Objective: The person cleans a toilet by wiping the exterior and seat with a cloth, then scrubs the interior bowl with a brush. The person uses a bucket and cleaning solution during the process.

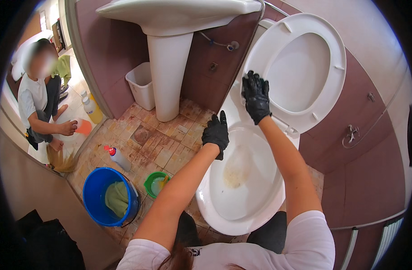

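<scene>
My left hand, in a black glove, is over the left edge of the toilet bowl's rim, its index finger stretched out; I see nothing held in it. Against the lower left of the raised toilet seat lies my right hand, also in a wet black glove, fingers together. Whether something thin is under that palm is hidden. The raised lid shows through the seat's opening. Below both hands the white toilet bowl holds shallow water with a yellowish-brown stain.
Left on the tiled floor are a blue bucket with a green cloth, a green dipper and a white bottle with a red cap. A waste bin stands beside the sink pedestal. A person crouches at the doorway.
</scene>
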Demonstrator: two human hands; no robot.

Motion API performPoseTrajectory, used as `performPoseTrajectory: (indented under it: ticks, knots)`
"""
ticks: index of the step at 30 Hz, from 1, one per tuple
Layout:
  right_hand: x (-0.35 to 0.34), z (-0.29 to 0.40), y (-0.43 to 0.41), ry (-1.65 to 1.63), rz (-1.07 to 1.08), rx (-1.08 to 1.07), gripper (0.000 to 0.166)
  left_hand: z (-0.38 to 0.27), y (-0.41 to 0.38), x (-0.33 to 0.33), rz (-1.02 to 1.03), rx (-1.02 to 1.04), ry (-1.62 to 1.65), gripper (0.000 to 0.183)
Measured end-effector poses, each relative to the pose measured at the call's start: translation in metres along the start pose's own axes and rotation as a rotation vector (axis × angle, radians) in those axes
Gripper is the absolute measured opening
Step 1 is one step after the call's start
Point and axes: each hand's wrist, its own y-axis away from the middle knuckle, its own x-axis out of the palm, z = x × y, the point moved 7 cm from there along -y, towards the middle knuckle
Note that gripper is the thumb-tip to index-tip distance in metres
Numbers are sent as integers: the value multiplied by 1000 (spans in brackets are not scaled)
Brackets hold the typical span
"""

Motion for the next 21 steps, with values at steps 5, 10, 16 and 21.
performPoseTrajectory:
  ticks: [5, 10, 16, 21]
  knots:
    - [7, -11, 39, -14, 309, -183, 49, 10, -3, 0, 7, -23, 15, 73]
    - [-37, -53, -35, 4, -173, 28, 51, 10, -5, 0, -13, -47, 87, 73]
    - [-10, -16, -41, 97, -208, -39, 51, -2, -8, 3, -192, 28, 61, 60]
    - [-13, -12, -48, -48, 144, -456, 57, 17, 2, 9, -209, -4, -42, 62]
